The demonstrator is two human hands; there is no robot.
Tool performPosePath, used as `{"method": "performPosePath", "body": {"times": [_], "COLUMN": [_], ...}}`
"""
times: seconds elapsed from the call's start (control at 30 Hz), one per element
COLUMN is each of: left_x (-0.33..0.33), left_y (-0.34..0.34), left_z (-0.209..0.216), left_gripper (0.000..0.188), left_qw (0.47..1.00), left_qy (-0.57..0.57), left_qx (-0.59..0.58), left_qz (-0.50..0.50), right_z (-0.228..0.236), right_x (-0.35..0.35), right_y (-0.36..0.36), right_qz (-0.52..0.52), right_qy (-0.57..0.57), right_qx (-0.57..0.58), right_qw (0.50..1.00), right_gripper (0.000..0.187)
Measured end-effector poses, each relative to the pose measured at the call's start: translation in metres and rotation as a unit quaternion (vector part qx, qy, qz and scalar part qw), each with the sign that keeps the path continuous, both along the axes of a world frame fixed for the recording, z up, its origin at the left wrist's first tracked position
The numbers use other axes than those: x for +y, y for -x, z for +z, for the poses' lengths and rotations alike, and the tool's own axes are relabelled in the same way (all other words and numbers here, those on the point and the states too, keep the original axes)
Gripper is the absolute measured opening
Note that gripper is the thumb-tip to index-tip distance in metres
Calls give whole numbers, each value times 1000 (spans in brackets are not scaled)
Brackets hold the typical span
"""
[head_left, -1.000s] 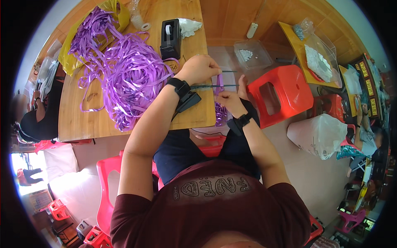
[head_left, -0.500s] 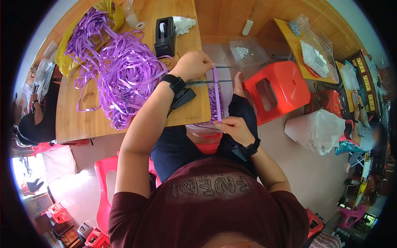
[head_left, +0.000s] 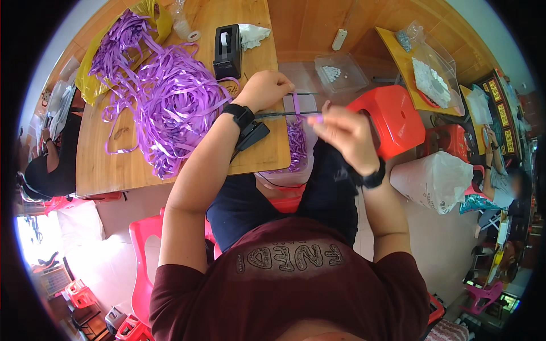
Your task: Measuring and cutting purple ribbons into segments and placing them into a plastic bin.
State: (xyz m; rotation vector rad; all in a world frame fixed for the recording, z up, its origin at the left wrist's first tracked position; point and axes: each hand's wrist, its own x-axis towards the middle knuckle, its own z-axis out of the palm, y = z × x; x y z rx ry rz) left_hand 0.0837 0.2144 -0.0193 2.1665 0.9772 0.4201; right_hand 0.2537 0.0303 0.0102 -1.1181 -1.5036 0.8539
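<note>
Purple ribbon lies heaped on a wooden table; at its right edge, the left hand pinches a strip, the blurred right hand apparently ribbon too; red stool farther right.

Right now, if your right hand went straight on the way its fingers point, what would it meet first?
Probably the nearer dark rod, then the purple ribbon strip by it. The right hand is blurred and depth is unclear, so that order is uncertain.

wood-panelled wall, pale floor, red plastic stool, bright light at left
</note>
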Motion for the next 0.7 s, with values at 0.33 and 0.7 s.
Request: {"method": "performPosePath", "body": {"times": [0.33, 0.7], "left_x": [16, 9], "left_y": [8, 9], "left_z": [-20, -12], "left_gripper": [30, 27], "left_qw": [976, 985], "left_qy": [102, 80], "left_qx": [-172, -129], "left_qz": [88, 86], "right_z": [-26, -59], "right_x": [135, 153], "right_y": [-17, -18], "right_qz": [-23, -31], "right_qy": [191, 263], "right_qx": [82, 81], "right_qw": [978, 961], "right_gripper": [35, 28]}}
